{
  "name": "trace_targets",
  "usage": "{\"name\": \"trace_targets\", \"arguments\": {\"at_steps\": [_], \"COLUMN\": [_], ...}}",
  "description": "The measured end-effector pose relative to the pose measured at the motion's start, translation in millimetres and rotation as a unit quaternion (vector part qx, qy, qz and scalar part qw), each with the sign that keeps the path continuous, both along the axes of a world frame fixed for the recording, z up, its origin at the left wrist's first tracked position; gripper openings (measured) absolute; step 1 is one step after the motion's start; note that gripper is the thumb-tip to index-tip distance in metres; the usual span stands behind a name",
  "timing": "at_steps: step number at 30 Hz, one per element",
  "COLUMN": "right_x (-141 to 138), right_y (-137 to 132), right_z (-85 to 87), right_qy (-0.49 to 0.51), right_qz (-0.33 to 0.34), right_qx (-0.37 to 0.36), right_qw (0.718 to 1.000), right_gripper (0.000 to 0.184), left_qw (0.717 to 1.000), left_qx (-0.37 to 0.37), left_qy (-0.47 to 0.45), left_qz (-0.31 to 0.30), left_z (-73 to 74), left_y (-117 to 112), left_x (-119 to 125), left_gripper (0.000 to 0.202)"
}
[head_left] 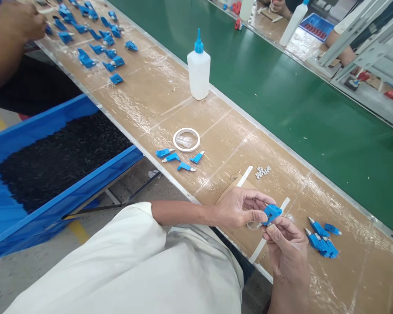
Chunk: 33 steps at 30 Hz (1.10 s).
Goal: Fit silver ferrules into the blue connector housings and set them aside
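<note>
Between my two hands is a small blue plastic part (pixel 272 213), held above the taped cardboard. My left hand (pixel 239 208) pinches it from the left with thumb and fingers. From below and the right, my right hand (pixel 286 244) closes on its lower end; whether it also grips a smaller piece is hidden. To the right of my right hand lies a pile of blue parts with pale tips (pixel 322 242). Beyond my left hand sits a cluster of small white pieces (pixel 263 172), with tiny brass-coloured bits (pixel 234 176) beside it. Several blue parts (pixel 180 160) lie farther left.
A white tape roll (pixel 186 140) lies near a bottle with a blue nozzle (pixel 199 69). Along the far side runs a green conveyor belt (pixel 268 91). A blue bin (pixel 124 153) of black pieces stands below, left. Another person's hand (pixel 21 22) is near scattered blue parts (pixel 108 39).
</note>
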State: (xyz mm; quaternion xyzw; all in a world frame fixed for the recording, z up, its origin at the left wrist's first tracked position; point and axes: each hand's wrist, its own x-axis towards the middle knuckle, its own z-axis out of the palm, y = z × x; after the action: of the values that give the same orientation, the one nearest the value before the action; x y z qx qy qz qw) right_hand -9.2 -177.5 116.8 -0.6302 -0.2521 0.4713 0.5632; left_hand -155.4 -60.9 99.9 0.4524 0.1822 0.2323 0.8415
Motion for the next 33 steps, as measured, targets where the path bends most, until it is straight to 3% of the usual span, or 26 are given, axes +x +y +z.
{"name": "trace_targets", "arguments": {"at_steps": [8, 15, 24, 33], "right_x": [-5, 7, 7, 2], "right_y": [8, -4, -19, -11], "right_z": [6.2, 14.2, 11.4, 8.0], "right_qy": [-0.02, 0.007, -0.006, 0.044], "right_qz": [-0.021, -0.047, -0.068, -0.06], "right_qx": [0.027, 0.011, 0.011, 0.028], "right_qw": [0.999, 0.999, 0.998, 0.997], "right_gripper": [0.038, 0.038, 0.037, 0.038], "left_qw": [1.0, 1.0, 0.999, 0.996], "left_qx": [0.014, 0.017, 0.007, -0.043], "left_qy": [0.003, 0.02, 0.04, 0.056], "left_qz": [-0.001, 0.016, 0.019, -0.057], "left_z": [16.4, 23.1, 21.5, 16.6], "left_y": [9, 9, 3, -5], "left_x": [1, 4, 12, 23], "left_gripper": [0.061, 0.059, 0.058, 0.069]}}
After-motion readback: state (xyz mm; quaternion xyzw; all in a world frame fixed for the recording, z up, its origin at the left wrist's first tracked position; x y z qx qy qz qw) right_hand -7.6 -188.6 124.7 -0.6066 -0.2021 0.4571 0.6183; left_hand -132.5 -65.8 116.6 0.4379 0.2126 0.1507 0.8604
